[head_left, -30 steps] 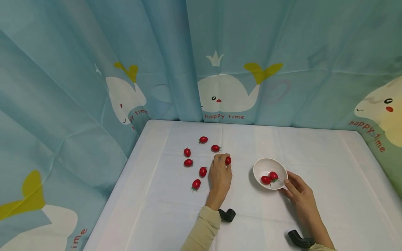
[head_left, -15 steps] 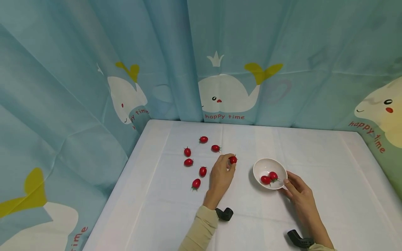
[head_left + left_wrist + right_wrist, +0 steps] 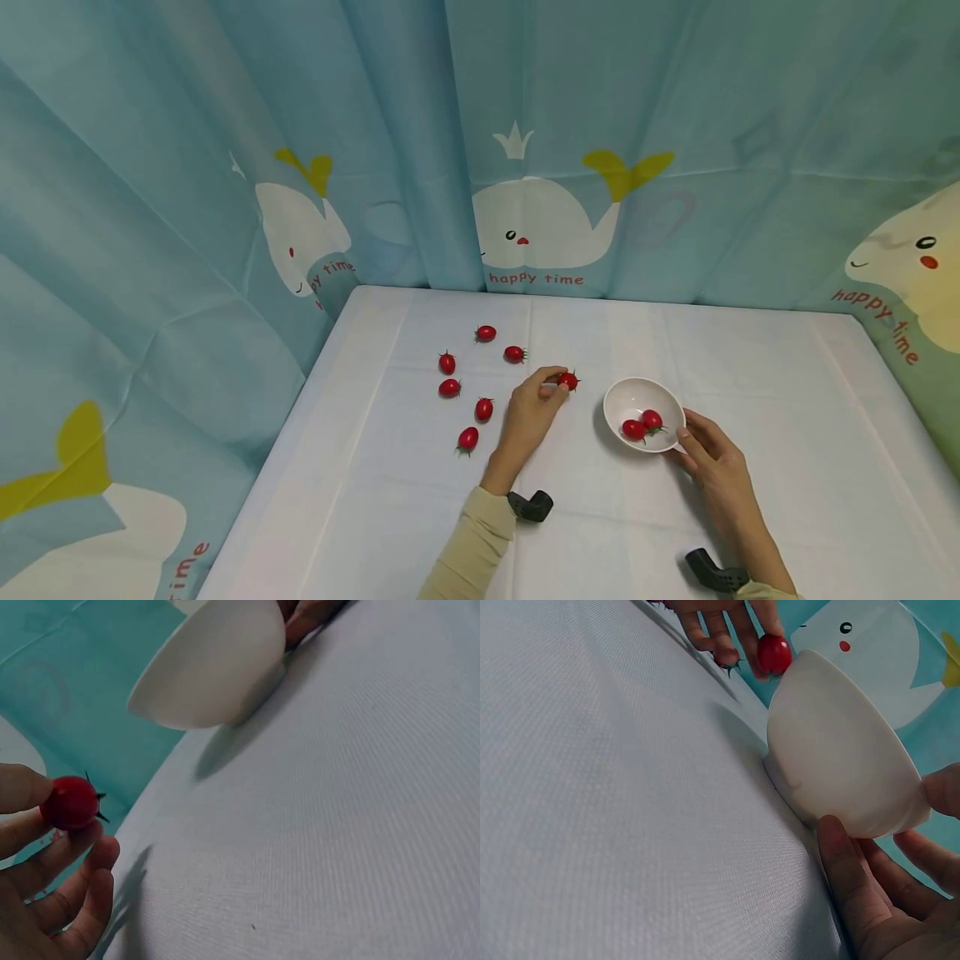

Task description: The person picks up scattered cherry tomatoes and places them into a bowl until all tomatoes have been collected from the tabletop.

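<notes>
My left hand (image 3: 531, 412) pinches a cherry tomato (image 3: 567, 382) between thumb and fingertips, left of a white bowl (image 3: 645, 392). The left wrist view shows this cherry tomato (image 3: 71, 802) above the cloth, its green stem turned outward. Two cherry tomatoes (image 3: 633, 430) lie inside the bowl. My right hand (image 3: 720, 467) holds the bowl by its right side, thumb at the rim. In the right wrist view, fingers (image 3: 847, 877) of that hand reach the lower wall of the bowl (image 3: 840, 742).
Several cherry tomatoes (image 3: 484, 409) lie scattered on the white tablecloth (image 3: 810, 417), left of and beyond my left hand. A blue-green curtain (image 3: 375, 167) with whale prints hangs along the back and left sides. Each wrist wears a black device (image 3: 531, 506).
My left hand has moved rightward with the cherry tomato, closer to the bowl. The right hand and the bowl stay in place.
</notes>
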Motion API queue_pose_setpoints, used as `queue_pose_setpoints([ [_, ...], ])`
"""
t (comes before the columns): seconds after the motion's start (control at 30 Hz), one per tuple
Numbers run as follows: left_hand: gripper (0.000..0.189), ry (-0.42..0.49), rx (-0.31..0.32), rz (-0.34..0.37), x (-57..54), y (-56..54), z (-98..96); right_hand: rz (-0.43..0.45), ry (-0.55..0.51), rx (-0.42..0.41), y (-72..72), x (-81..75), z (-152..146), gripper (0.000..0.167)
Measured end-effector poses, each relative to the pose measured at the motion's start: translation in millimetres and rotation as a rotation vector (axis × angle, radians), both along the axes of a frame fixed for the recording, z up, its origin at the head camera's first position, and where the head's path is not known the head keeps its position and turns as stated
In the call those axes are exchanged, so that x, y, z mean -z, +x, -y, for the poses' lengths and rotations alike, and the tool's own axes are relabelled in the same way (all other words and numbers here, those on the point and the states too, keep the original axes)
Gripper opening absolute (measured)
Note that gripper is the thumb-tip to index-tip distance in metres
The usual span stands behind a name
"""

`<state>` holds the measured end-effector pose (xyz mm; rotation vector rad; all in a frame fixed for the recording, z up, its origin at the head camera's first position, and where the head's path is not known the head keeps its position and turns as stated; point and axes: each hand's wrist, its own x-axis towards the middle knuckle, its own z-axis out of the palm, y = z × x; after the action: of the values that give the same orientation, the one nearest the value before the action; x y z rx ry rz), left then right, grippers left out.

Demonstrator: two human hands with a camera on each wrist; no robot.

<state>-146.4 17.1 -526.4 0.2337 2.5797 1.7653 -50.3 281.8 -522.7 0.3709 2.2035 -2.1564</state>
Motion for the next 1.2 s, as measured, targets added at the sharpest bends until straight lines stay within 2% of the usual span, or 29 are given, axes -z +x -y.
queue_pose_setpoints([
  [0.27, 0.029, 0.239, 0.08, 0.077, -5.4, -0.7, -1.1, 0.013, 0.06, 0.013, 0.1, -0.3, 0.8, 0.067],
  [0.5, 0.031, 0.337, 0.138, 0.097, -9.0, -0.5, -3.6, 0.004, 0.004, 0.028, -1.1, -1.2, 2.7, 0.06],
  [0.67, 0.03, 0.361, 0.15, 0.111, -10.9, -1.6, -8.9, 0.001, 0.008, 0.025, -1.0, -1.0, 2.2, 0.059],
  [0.9, 0.03, 0.369, 0.18, 0.154, -14.8, 2.8, -18.9, 0.003, 0.017, 0.02, -0.8, -0.4, 1.7, 0.061],
  [1.2, 0.031, 0.305, 0.251, 0.111, -12.5, 4.0, -31.2, 0.017, 0.034, 0.02, -0.9, -0.7, 1.5, 0.062],
])
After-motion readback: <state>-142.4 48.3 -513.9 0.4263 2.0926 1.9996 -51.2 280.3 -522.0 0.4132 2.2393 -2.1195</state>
